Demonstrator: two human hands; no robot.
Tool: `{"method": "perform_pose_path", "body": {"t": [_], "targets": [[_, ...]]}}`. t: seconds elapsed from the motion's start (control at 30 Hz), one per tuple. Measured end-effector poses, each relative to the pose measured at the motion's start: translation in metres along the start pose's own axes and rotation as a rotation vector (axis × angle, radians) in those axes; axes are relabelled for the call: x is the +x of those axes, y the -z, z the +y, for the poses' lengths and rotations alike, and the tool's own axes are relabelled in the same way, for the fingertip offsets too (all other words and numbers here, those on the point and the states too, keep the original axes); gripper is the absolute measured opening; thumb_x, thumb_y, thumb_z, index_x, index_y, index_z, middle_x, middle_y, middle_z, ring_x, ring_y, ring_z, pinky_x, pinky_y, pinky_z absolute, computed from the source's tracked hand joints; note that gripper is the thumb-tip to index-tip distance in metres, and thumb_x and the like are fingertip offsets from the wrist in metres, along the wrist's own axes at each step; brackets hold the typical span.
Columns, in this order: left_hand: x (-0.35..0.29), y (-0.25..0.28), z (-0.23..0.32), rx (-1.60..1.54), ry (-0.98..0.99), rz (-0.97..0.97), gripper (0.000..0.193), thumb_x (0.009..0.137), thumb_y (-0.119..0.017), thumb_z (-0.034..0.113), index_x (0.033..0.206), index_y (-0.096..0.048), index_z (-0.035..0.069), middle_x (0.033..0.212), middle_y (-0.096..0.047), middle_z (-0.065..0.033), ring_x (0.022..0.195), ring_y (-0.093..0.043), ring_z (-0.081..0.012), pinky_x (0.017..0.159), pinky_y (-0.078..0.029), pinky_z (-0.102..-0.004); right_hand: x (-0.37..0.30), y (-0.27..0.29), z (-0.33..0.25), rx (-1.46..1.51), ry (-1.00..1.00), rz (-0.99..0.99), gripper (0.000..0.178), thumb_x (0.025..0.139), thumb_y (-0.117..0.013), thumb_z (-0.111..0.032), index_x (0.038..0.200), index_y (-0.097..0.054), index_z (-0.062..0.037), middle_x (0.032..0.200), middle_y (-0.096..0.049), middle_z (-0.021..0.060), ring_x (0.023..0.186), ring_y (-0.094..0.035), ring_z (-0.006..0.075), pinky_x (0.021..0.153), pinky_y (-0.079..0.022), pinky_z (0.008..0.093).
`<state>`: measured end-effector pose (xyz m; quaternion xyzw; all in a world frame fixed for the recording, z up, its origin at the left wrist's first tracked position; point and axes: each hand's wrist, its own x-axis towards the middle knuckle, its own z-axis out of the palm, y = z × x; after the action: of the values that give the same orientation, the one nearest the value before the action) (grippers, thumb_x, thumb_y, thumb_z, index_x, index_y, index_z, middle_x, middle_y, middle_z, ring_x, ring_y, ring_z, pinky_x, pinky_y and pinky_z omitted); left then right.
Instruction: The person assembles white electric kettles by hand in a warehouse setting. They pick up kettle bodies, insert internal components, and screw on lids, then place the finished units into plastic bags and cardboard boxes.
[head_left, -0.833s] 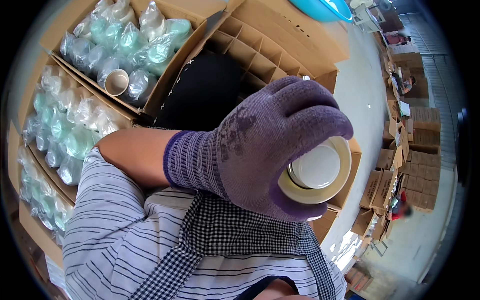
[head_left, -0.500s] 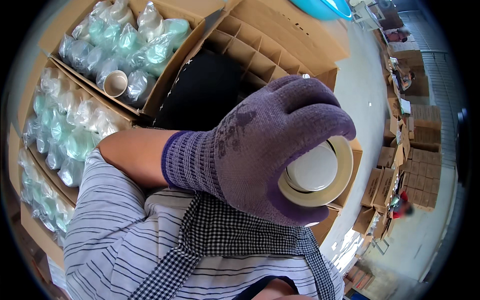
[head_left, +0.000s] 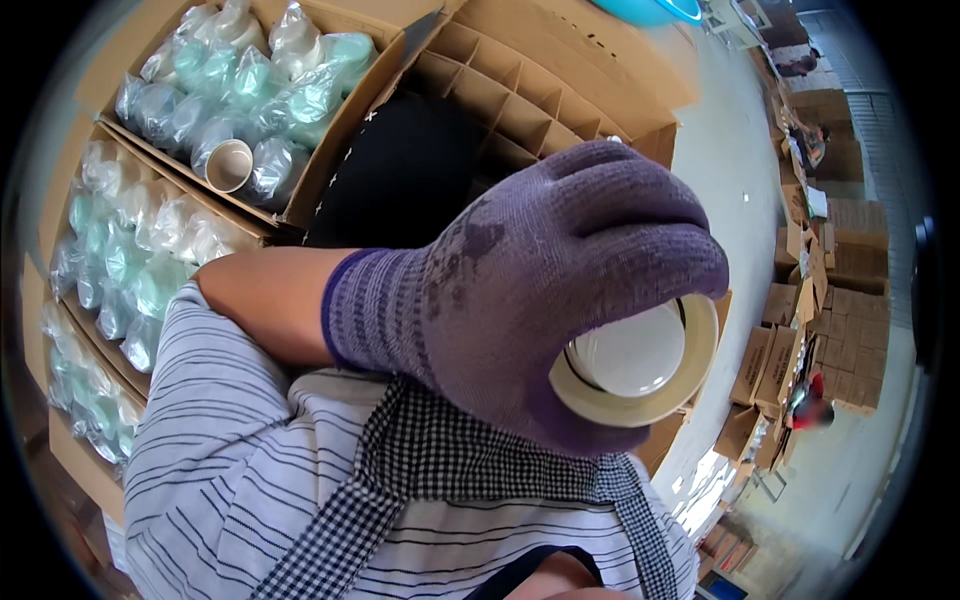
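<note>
My left hand (head_left: 560,290), in a purple knit glove with dark stains, reaches across my chest from the left. Its thumb and fingers are curled round a pale cup (head_left: 640,350). A cream rim encircles a smooth white round face on the cup; whether that is its inside or a second piece, I cannot tell. My right hand does not show. Beyond the glove stands an open carton (head_left: 560,35) with a grid of cardboard dividers (head_left: 500,100). A dark rounded shape (head_left: 400,170) covers part of that carton.
At the left, open cartons (head_left: 290,215) hold several plastic-wrapped white and pale green pieces (head_left: 210,70). One beige cup (head_left: 229,165) sits mouth up among them. A blue basin (head_left: 650,10) is at the top edge. Stacked boxes (head_left: 850,340) and other people (head_left: 812,145) are far right.
My left hand has shifted slightly to the right with the cup still in its grip. The cup's face has turned a little, and the thumb now sits slightly higher.
</note>
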<state>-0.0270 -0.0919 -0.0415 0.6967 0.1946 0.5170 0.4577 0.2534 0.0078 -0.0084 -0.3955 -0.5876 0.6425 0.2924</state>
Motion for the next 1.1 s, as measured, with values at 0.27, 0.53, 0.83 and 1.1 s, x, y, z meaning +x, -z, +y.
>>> {"method": "perform_pose_path", "body": {"t": [0.27, 0.53, 0.83, 1.1], "targets": [[0.084, 0.042, 0.004, 0.425, -0.38, 0.067, 0.095, 0.07, -0.089, 0.043, 0.145, -0.044, 0.006, 0.14, -0.05, -0.0156, 0.129, -0.051, -0.029, 0.11, -0.045, -0.0406, 0.018, -0.018, -0.003, 0.175, -0.13, 0.059, 0.082, 0.089, -0.076, -0.02, 0.156, -0.031, -0.0022, 0.152, -0.048, 0.0164, 0.138, -0.049, 0.0268, 0.114, -0.042, 0.0429], [0.082, 0.063, 0.024, 0.221, -0.081, 0.344, 0.082, 0.07, -0.088, 0.037, 0.133, -0.052, 0.001, 0.125, -0.058, -0.0169, 0.113, -0.061, -0.0288, 0.095, -0.053, -0.0406, 0.01, -0.011, 0.007, -0.104, 0.007, 0.027, 0.074, 0.095, -0.07, -0.025, 0.155, -0.031, -0.0048, 0.154, -0.044, 0.0156, 0.141, -0.044, 0.026, 0.115, -0.042, 0.0404], [0.102, 0.048, 0.019, 0.338, -0.378, 0.12, 0.081, 0.069, -0.088, 0.04, 0.132, -0.056, 0.001, 0.126, -0.06, -0.0183, 0.116, -0.06, -0.0316, 0.097, -0.052, -0.0436, 0.006, 0.003, 0.014, -0.257, 0.081, 0.088, 0.075, 0.096, -0.067, -0.022, 0.156, -0.028, -0.004, 0.157, -0.039, 0.0161, 0.143, -0.041, 0.0261, 0.117, -0.037, 0.0392], [0.097, 0.067, -0.006, 0.512, -0.091, 0.101, 0.079, 0.071, -0.086, 0.039, 0.134, -0.056, 0.001, 0.133, -0.057, -0.019, 0.125, -0.055, -0.0355, 0.104, -0.047, -0.045, 0.034, 0.048, 0.057, -0.605, 0.167, 0.106, 0.075, 0.097, -0.065, -0.019, 0.158, -0.024, -0.0034, 0.16, -0.034, 0.0164, 0.145, -0.038, 0.0261, 0.119, -0.032, 0.0381]]}}
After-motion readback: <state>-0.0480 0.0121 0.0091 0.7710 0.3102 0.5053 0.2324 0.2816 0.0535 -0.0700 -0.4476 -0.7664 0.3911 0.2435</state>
